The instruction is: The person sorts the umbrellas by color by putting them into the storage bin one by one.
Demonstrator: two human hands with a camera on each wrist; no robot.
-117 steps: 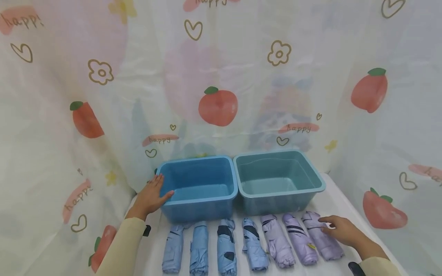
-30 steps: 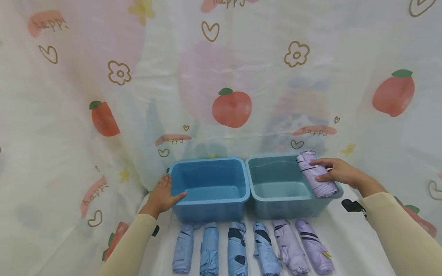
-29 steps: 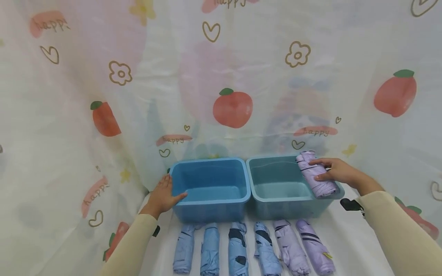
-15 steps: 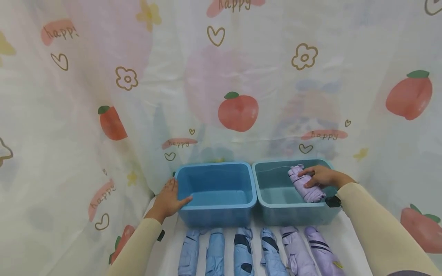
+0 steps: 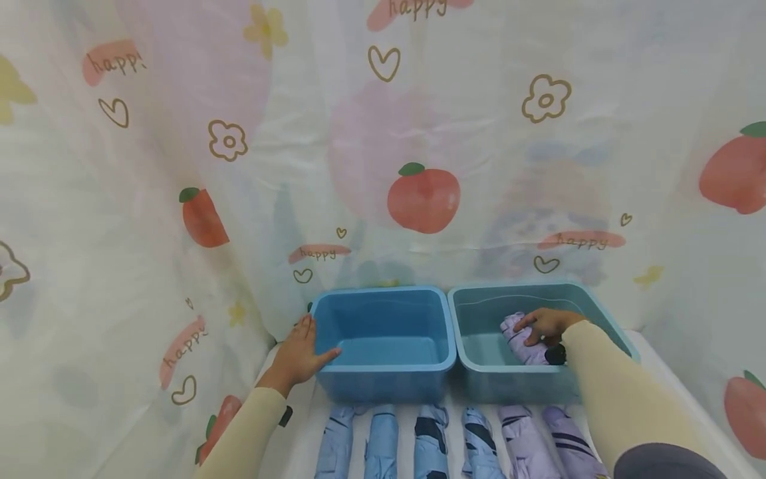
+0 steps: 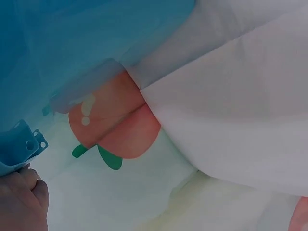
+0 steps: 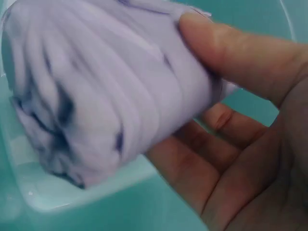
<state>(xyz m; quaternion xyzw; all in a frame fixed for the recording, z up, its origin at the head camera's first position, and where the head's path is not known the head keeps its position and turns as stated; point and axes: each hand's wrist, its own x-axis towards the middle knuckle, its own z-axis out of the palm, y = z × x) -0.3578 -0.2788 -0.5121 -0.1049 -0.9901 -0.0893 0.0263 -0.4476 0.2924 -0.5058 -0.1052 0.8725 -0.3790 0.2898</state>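
Observation:
In the head view my right hand (image 5: 547, 324) grips a lilac folded umbrella (image 5: 512, 330) down inside the grey-green bin (image 5: 514, 386). The right wrist view shows the thumb on one side of the umbrella's rolled cloth (image 7: 110, 91) and the fingers curled under the other, its gathered end facing the camera. My left hand (image 5: 299, 358) rests on the left end of the blue bin (image 5: 383, 386), fingers straight along the rim and thumb stretched over the front corner. Nothing lies in the blue bin.
Before the bins lies a row of folded umbrellas on the white table (image 5: 299, 426): several blue ones, such as the dark-patched umbrella (image 5: 431, 439), and two lilac ones, including the striped umbrella (image 5: 568, 436). A printed curtain (image 5: 419, 133) closes off the back and sides.
My right hand has lifted the rightmost lilac umbrella from the row, carried it over the grey-green bin's rim and lowered it inside. The left hand stays at the blue bin.

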